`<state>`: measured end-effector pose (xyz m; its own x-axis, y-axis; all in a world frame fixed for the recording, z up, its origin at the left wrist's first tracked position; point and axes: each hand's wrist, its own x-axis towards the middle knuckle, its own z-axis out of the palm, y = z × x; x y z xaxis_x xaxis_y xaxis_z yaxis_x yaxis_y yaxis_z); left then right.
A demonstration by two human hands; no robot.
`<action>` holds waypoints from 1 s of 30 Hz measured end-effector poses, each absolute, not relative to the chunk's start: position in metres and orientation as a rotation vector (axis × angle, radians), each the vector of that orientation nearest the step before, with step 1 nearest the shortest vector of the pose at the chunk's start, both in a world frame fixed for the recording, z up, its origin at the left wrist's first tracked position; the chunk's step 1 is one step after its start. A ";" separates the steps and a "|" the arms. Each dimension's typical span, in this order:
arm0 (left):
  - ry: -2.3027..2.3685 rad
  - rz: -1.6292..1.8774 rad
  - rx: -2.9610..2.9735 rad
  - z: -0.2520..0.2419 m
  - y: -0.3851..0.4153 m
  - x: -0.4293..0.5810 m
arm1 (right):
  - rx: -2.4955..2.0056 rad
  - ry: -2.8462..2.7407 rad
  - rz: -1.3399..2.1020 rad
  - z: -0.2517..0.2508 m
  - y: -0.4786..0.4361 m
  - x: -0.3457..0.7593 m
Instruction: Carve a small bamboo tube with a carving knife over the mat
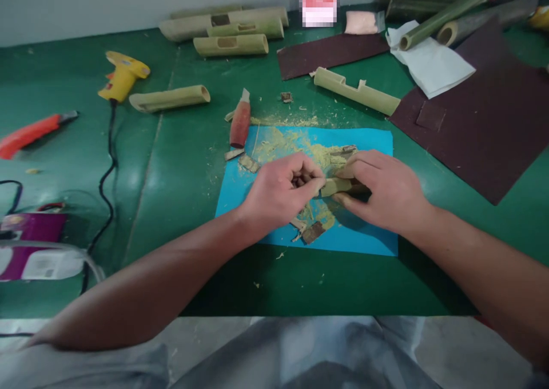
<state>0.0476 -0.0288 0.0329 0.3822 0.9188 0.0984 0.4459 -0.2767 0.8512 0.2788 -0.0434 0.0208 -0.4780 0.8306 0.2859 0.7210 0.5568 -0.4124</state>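
A short bamboo piece [335, 187] is held low over the blue sheet [373, 240] by my right hand [381, 186], thumb on the near side and fingers on the far side. My left hand [285, 189] is closed in a pinch at the left end of that piece. Whatever lies between its fingertips is too small or hidden to name. Yellowish shavings [283, 144] and dust are spread over the sheet around both hands. A dark brown scrap [313, 233] lies just below them. Beyond my left hand rests a red-handled blade tool [241, 120].
Cut bamboo tubes [231, 45] lie at the back, another [171, 98] at left and a notched one [358, 91] at right. A yellow glue gun [122, 77] with a cord and an orange cutter [32, 134] are left. Brown sandpaper sheets [484, 149] and white tissue [441, 68] lie right.
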 end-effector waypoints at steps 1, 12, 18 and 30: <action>1.169 0.788 1.879 0.032 -0.028 0.048 | -1.252 -2.344 0.323 0.021 -0.043 0.279; 1.014 0.756 2.141 0.033 -0.023 0.039 | -1.261 -2.341 0.308 0.022 -0.042 0.281; 0.900 0.706 2.319 0.033 -0.020 0.032 | -1.248 -2.318 0.324 0.023 -0.043 0.281; 1.112 0.753 2.264 0.036 -0.027 0.033 | -1.236 -2.349 0.345 0.024 -0.042 0.282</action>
<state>0.0326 -0.0271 0.0358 0.5127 0.8198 0.2549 0.5409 -0.5390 0.6456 0.2825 -0.0421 0.0242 -0.4902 0.8252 0.2808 0.7095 0.5649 -0.4213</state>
